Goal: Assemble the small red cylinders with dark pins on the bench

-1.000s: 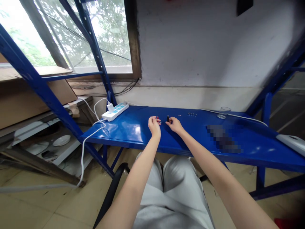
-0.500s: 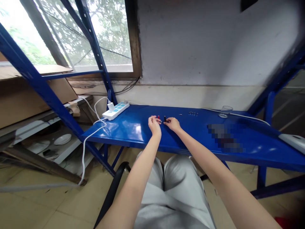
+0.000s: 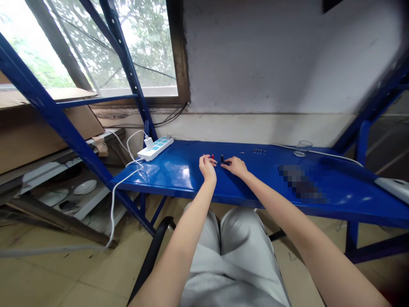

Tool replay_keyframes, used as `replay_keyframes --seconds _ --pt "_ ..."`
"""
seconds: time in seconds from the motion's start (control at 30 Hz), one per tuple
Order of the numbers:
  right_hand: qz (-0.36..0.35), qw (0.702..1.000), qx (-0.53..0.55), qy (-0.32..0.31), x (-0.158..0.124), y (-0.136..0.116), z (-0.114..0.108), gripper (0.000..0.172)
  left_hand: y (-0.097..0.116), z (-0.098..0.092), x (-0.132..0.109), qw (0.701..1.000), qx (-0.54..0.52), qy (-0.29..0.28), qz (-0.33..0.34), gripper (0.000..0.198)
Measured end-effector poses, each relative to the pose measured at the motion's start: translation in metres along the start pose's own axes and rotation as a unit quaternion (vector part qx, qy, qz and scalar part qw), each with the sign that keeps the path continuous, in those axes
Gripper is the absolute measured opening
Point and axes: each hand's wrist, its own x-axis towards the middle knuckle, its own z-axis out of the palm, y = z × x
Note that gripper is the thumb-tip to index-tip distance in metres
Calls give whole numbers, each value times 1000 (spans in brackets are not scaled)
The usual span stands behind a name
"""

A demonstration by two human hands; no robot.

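Both hands rest on the far middle of the blue desk (image 3: pixel 179 170), close together; the left hand (image 3: pixel 207 167) lies with its fingers curled toward a small red piece (image 3: pixel 212 157) that stands just beyond its fingertips, and whether its grip has hold of that piece or only touches it I cannot tell, since the parts are very small; the right hand (image 3: pixel 235 165) sits just to the right, its grip narrowed to a pinch of thumb and fingertips on a small black piece (image 3: pixel 222 159), which stands upright between the two hands.

Further right on the desk lies a short row of tiny dark parts (image 3: pixel 258 151), apart from the hands; beyond them, near the wall, stands a clear glass (image 3: pixel 303 148), upright, its contents too small to make out; a thin white cable (image 3: pixel 332 157) runs past it.

At the far left corner of the desk lies a white power strip (image 3: pixel 155 148) with a plug in it; on a low shelf to the left sits a white plate (image 3: pixel 83 186).
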Motion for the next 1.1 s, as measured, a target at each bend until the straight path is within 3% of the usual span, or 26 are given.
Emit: replay_keyframes --seconds 0.13,0.27,0.4,0.47,0.6,1.1 --pt "-54 995 -76 26 -19 7 -4 39 1 2 -4 998 22 -60 5 28" --pt "-56 995 -79 37 -36 16 -5 35 -2 5 -10 979 99 -179 16 28" --pt "-54 998 3 24 -41 29 -5 31 -8 6 -16 915 234 -314 99 25" --pt "-59 996 57 20 -42 34 -5 29 -11 5 -16 885 277 -352 128 27" --pt "-61 992 107 26 -44 37 -6 27 -18 4 -13 888 273 -352 113 27" --pt "-71 990 118 39 -44 38 -4 27 -19 5 -12 884 282 -362 93 25"
